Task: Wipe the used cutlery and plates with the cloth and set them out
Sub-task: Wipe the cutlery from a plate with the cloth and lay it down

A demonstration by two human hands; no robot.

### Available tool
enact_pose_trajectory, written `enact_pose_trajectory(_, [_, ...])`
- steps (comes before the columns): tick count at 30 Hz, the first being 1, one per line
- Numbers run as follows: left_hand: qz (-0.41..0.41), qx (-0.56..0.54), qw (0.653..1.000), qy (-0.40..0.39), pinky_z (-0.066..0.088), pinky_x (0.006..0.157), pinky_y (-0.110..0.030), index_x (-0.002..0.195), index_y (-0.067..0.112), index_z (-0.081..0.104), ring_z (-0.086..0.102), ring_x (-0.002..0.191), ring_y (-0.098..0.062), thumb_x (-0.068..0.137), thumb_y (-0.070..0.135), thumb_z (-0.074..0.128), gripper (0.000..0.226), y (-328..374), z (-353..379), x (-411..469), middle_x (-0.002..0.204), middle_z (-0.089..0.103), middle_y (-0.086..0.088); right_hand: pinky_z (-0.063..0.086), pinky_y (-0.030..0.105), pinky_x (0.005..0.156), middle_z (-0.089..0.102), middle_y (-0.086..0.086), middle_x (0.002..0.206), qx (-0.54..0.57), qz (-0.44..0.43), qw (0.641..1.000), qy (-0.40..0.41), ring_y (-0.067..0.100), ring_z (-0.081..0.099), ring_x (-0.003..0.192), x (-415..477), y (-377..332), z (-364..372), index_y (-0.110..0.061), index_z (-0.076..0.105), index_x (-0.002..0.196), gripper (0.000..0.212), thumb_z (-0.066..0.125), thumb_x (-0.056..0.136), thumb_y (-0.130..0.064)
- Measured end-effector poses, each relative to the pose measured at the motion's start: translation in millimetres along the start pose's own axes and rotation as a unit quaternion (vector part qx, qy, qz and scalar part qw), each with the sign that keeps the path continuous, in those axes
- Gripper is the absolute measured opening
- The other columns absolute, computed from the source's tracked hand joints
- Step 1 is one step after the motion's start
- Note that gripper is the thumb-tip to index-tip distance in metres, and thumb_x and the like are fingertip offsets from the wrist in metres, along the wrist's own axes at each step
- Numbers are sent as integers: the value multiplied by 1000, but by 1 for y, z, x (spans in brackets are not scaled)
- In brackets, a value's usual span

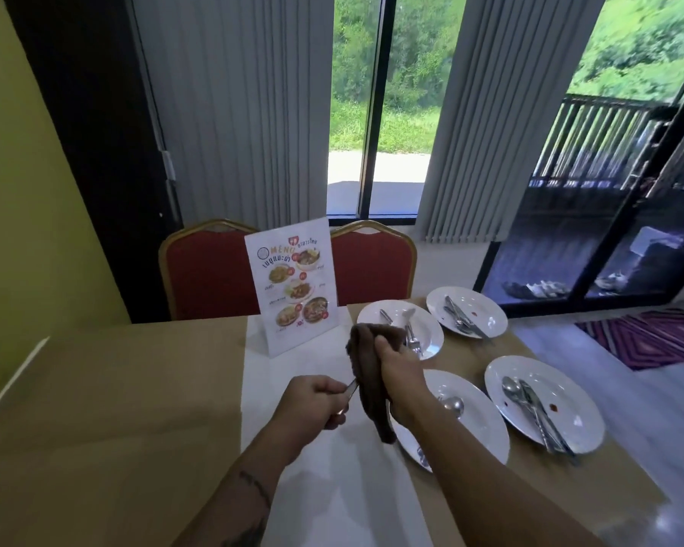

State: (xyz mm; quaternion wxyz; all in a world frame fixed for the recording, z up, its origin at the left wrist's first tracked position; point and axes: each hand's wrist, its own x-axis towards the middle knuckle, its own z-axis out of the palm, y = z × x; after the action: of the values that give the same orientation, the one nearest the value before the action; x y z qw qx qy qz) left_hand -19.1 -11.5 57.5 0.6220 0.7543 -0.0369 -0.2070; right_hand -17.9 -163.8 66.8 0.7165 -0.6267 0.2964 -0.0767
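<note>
1. The left hand [318, 400] grips the handle of a metal piece of cutlery [351, 388]. Its far end is hidden, so I cannot tell if it is a knife, fork or spoon.
2. The right hand [397, 363] grips the brown cloth [366, 373], which is bunched round that hidden end. If the end is sharp, a hard squeeze could poke the fingers.
3. The cloth's loose tail hangs below the right hand, by the rim of the near plate [478, 436]. I cannot tell if they touch. The tail could drag in the plate and pick up dirt.
4. The right arm is low over that plate, where a spoon [453, 406] lies. A bump could send the spoon sliding off.
5. To the right of the hands, the spotted plate [569, 392] has red marks and cutlery. The same cloth could smear red onto clean things.
6. Past the right hand sit a third plate [431, 329] and a fourth plate [486, 313], both with cutlery.
7. A menu card [291, 286] stands on the surface [135, 388], beyond the hands. A big swing could knock it over.
</note>
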Motion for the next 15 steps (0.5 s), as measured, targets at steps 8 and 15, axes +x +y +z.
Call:
enact_pose_trajectory(8, [-23, -52, 998, -8, 54, 60, -28, 82, 5, 69, 65, 61, -19, 87, 1, 68, 7, -10, -12, 6, 74, 68, -11, 55, 46, 98, 74, 12, 105, -59, -38, 998, -9, 29, 69, 103, 7, -13, 6, -13, 69, 113, 18, 58, 99, -19])
enact_pose_trajectory(15, [-35, -25, 999, 16, 54, 55, -27, 79, 1, 68, 65, 57, -20, 85, -5, 67, 8, -14, -9, 10, 75, 69, -17, 53, 51, 100, 71, 14, 108, 79, 22, 996, 29, 32, 66, 105, 22, -13, 12, -14, 66, 109, 14, 57, 101, -22])
